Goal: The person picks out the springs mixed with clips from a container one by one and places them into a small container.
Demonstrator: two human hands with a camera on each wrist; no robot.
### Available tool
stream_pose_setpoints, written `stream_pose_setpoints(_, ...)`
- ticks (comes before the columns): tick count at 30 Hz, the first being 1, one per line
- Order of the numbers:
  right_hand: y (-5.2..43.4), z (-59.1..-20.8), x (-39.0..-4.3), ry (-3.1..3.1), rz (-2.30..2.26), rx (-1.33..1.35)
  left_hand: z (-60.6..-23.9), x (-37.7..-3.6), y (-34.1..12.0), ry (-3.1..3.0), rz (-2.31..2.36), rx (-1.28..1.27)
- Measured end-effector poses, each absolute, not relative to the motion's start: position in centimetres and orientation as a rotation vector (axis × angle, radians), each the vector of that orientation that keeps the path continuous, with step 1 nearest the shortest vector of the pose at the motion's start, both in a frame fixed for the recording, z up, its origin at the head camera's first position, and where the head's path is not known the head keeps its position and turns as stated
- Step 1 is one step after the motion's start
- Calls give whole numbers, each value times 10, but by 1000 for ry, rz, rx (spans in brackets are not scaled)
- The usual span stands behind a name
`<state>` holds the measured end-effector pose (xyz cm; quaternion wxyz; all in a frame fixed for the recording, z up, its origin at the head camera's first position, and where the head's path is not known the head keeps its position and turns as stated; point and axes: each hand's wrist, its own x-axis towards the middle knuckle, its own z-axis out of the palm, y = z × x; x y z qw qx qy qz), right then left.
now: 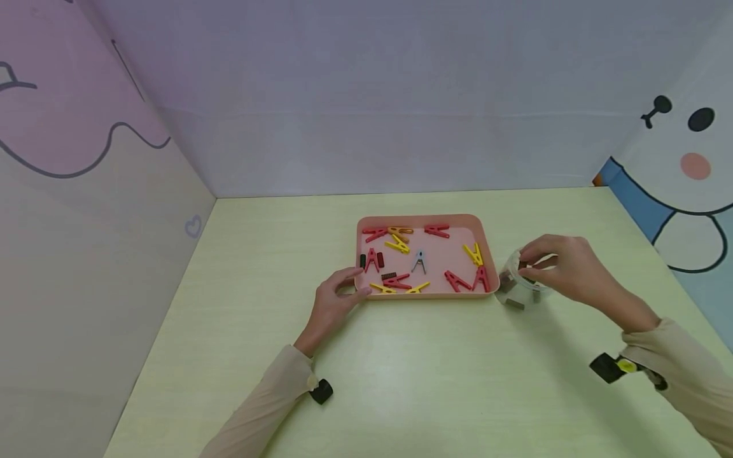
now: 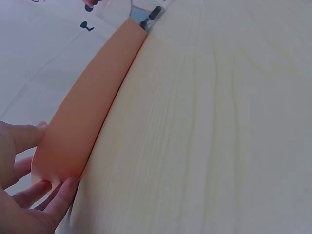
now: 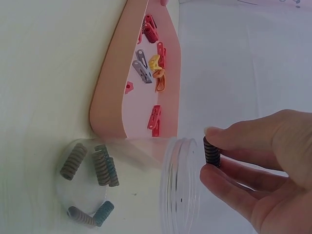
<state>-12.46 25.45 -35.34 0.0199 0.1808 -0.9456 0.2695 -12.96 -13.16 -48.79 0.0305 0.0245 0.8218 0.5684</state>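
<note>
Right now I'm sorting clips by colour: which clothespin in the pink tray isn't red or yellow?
The lone grey clothespin, lying near the middle of the pink tray. Every other clothespin around it is red or yellow.

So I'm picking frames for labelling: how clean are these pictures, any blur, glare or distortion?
Head view: evenly lit with soft shadows, but wide-angle bending at the edges, and the clear jar looks smeared. Left wrist view: the pink tray wall curves strongly, with pale washed-out areas at upper left. Right wrist view: sharp enough to show the dark spring pinched by the right hand.
</note>
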Motion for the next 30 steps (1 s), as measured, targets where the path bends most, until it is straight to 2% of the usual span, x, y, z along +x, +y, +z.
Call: stream_pose_setpoints(30,273,-366,-119,-2963,777,496,-485,-128,-131,2531,1744,80)
